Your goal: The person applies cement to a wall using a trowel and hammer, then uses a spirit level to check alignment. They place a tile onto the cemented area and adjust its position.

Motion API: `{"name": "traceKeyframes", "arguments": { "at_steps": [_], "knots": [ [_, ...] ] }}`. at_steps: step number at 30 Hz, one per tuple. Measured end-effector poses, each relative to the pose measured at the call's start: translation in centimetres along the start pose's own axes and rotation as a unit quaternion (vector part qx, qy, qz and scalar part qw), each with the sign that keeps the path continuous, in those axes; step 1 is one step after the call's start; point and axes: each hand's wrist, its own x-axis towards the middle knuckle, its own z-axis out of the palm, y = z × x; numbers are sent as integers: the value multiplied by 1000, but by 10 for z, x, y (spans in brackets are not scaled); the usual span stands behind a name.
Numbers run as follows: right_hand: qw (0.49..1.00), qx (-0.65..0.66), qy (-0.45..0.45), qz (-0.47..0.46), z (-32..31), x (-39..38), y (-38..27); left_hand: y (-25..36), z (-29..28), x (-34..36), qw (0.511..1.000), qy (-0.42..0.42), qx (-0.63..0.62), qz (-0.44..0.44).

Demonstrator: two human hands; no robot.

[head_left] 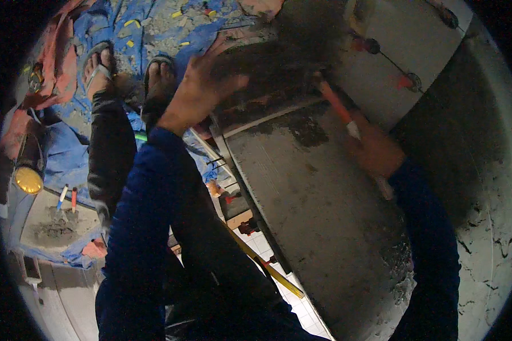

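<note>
My left hand (202, 94), blurred, is raised over a dark area at the top middle, its fingers apart with nothing visible in them. My right hand (375, 150) grips a long tool, apparently a hammer, with a red and pale handle (337, 103). Its head is dim and blurred against the dark surface. Below both hands lies a grey, stained slab (290, 193) with a narrow pale strip (279, 113) along its upper edge. A grey panel (421, 40) with several red-and-black fittings stands at the upper right.
My sandalled feet (99, 77) stand on a debris-strewn blue cloth (128, 34) beside pink cloth (62, 79). At left lie a yellow-topped cylinder (28, 179) and small red and blue-handled tools (74, 199). A yellow bar (284, 284) runs beside the slab; a rough wall (489, 244) is at right.
</note>
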Motion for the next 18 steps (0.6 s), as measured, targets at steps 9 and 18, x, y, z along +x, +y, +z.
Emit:
{"name": "traceKeyframes", "arguments": {
  "at_steps": [9,18],
  "knots": [
    [999,3,28,20,5,-1,12,-24,-7,-33,949,-269,151,-60],
    [973,89,203,-66,-3,-47,-69,-30,-1,-37,963,-208,166,53]
  ]
}}
